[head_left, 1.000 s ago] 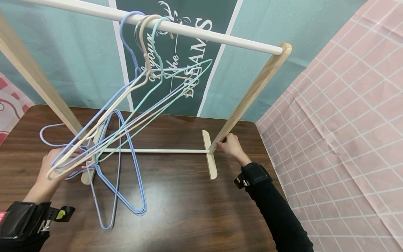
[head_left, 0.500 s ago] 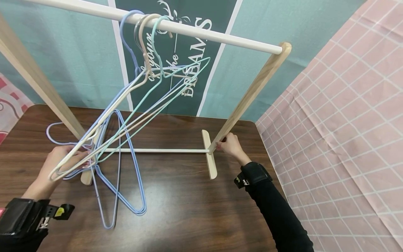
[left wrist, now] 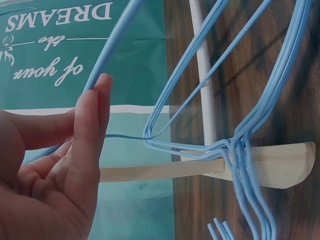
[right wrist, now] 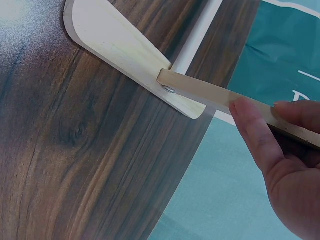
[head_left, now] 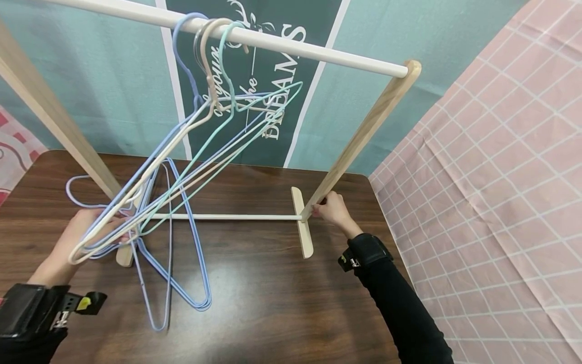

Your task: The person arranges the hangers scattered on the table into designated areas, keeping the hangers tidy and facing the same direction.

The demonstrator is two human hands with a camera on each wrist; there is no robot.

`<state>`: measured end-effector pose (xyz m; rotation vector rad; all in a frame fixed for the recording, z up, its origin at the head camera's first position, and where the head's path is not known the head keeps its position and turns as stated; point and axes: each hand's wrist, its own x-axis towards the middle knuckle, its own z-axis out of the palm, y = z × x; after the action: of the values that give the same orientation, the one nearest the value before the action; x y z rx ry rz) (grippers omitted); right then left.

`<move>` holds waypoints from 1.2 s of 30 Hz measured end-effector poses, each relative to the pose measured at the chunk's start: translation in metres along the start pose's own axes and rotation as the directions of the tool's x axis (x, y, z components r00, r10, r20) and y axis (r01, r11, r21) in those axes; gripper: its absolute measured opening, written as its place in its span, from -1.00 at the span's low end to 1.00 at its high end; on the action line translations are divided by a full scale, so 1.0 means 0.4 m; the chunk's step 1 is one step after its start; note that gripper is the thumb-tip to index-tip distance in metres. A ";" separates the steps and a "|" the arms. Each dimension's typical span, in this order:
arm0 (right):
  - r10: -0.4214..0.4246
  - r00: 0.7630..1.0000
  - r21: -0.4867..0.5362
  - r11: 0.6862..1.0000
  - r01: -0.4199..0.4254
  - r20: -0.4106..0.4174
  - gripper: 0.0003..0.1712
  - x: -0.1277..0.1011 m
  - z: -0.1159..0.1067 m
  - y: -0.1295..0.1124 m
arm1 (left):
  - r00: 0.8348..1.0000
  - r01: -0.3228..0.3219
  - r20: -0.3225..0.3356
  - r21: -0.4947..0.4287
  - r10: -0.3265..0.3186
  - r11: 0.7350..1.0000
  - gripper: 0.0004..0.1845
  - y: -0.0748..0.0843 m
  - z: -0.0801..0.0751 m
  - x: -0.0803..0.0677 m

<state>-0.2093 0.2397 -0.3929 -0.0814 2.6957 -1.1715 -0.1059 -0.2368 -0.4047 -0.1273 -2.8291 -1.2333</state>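
Observation:
Partly hidden behind the hanging clothes hangers, my left hand is low on the left side. The left wrist view shows its fingers and thumb pinching the wire of a blue hanger. A beige hanger and a mint green hanger hang with a blue one from the white rail. Below them, several stacked blue hangers rest over the left foot of the rack. At the right, my right hand grips the wooden post just above its foot.
A thin white lower bar joins the rack's two sides. The rack stands on a dark wooden table. Behind it hangs a teal cloth with white lettering, and a pink checked cloth rises on the right.
The loose hook at the far left has shifted slightly right. The lower corners of the hanging hangers have swayed a little by my left hand. My right hand stays on the post.

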 end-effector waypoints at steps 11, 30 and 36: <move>0.002 1.000 -0.032 0.999 -0.003 -0.009 -0.70 -0.001 -0.001 -0.005 | 0.996 0.084 0.035 0.077 -0.087 0.994 -0.60 0.020 -0.042 0.013; -0.008 1.000 0.000 1.000 0.008 -0.004 -0.71 -0.003 -0.001 -0.001 | 1.000 0.027 -0.013 0.170 -0.025 0.985 -0.70 0.086 -0.108 0.026; -0.009 1.000 0.001 1.000 0.009 -0.002 -0.71 -0.006 -0.002 -0.004 | 1.000 0.029 -0.018 0.208 -0.025 0.978 -0.69 0.101 -0.126 0.032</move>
<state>-0.2072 0.2394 -0.3908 -0.0924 2.6991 -1.1765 -0.1139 -0.2459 -0.3400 -0.0697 -2.9326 -0.9295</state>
